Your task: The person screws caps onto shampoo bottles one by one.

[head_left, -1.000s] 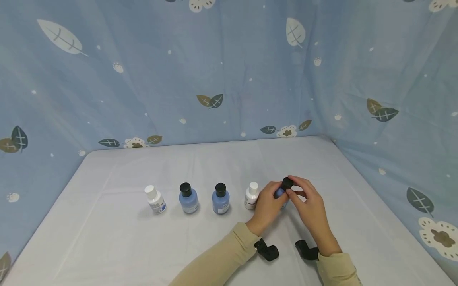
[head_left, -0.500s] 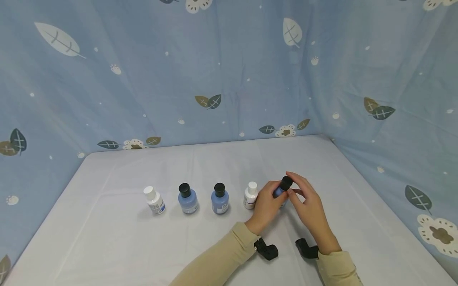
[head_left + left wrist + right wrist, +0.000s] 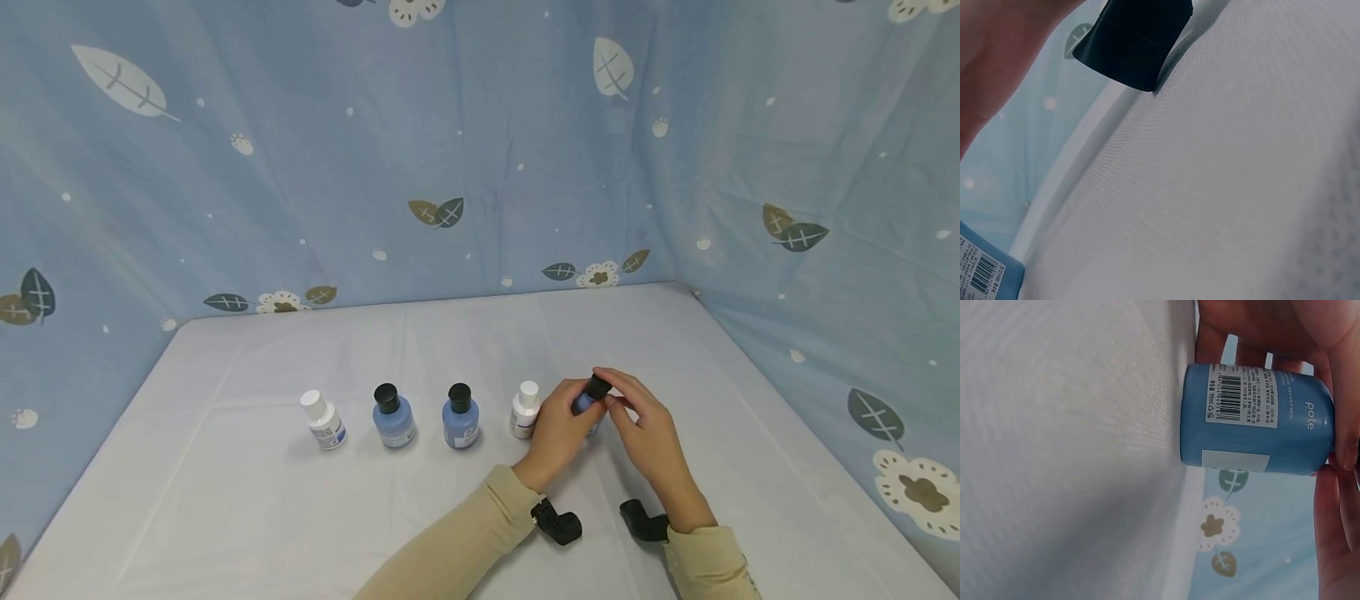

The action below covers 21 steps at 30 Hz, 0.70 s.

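My left hand [image 3: 558, 425] grips a small blue bottle [image 3: 1254, 419] round its body. The bottle's base rests on the white table in the right wrist view, and its barcode label shows. Fingers of my right hand [image 3: 645, 433] hold the black cap [image 3: 597, 387] at the top, close to the left fingertips. Most of the bottle is hidden by the hands in the head view. Only its corner, the blue bottle's label side [image 3: 997, 275], shows in the left wrist view.
Left of the hands stand a white bottle [image 3: 524, 412], two blue bottles with black caps [image 3: 461, 423] [image 3: 393, 421] and another white bottle [image 3: 326, 423]. Black wrist devices [image 3: 557, 523] [image 3: 643, 522] sit under both wrists. A patterned blue curtain [image 3: 480, 150] hangs behind the table [image 3: 247, 517].
The black cap and my right fingertips have shifted slightly left, and the cap looks more tilted. The left hand and the other bottles stay in place.
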Each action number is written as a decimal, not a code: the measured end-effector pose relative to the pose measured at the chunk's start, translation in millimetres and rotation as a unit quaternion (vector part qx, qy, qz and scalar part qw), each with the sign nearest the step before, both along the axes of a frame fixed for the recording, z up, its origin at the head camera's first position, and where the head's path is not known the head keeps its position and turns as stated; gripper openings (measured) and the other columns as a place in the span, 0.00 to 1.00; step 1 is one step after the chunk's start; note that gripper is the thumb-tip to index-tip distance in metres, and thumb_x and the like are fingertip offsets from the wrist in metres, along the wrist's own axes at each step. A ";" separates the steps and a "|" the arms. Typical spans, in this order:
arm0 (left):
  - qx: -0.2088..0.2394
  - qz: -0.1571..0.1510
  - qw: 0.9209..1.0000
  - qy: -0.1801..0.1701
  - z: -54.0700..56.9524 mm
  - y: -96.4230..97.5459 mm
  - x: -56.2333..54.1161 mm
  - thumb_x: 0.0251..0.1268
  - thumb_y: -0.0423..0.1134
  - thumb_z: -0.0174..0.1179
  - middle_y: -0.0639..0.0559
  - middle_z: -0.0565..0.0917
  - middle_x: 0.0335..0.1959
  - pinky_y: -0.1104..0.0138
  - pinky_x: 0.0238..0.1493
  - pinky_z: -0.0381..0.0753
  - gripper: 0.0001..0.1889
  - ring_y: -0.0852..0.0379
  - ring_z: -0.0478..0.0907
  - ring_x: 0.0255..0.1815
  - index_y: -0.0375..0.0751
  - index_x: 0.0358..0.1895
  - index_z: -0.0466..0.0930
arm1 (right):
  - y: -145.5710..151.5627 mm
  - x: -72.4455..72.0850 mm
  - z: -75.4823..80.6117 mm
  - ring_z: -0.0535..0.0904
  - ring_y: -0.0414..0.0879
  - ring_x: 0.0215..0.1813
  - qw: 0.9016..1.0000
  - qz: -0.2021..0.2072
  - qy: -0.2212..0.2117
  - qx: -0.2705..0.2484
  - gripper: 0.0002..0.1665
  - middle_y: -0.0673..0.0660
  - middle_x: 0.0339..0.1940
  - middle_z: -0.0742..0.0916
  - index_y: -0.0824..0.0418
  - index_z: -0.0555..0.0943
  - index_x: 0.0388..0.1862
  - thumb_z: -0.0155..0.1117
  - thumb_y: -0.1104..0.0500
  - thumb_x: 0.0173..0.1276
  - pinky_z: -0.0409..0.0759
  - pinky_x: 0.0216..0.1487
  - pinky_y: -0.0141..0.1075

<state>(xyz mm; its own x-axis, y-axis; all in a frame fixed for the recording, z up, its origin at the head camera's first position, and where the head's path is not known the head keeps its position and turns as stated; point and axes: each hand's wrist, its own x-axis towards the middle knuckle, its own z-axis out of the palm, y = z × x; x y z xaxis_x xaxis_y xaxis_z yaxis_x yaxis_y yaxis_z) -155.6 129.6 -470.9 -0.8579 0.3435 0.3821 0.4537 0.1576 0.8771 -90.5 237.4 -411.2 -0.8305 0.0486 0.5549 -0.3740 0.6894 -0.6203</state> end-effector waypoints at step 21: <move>-0.016 0.002 1.000 -0.005 -1.1 0.8 -0.5 0.60 0.47 0.56 0.63 0.75 0.43 0.71 0.42 0.71 0.14 0.67 0.71 0.42 0.53 0.48 0.76 | -8.7 7.4 13.8 0.69 0.49 0.55 1.000 -0.013 -0.024 0.008 0.22 0.57 0.53 0.76 0.63 0.73 0.56 0.59 0.67 0.61 0.74 0.42 0.33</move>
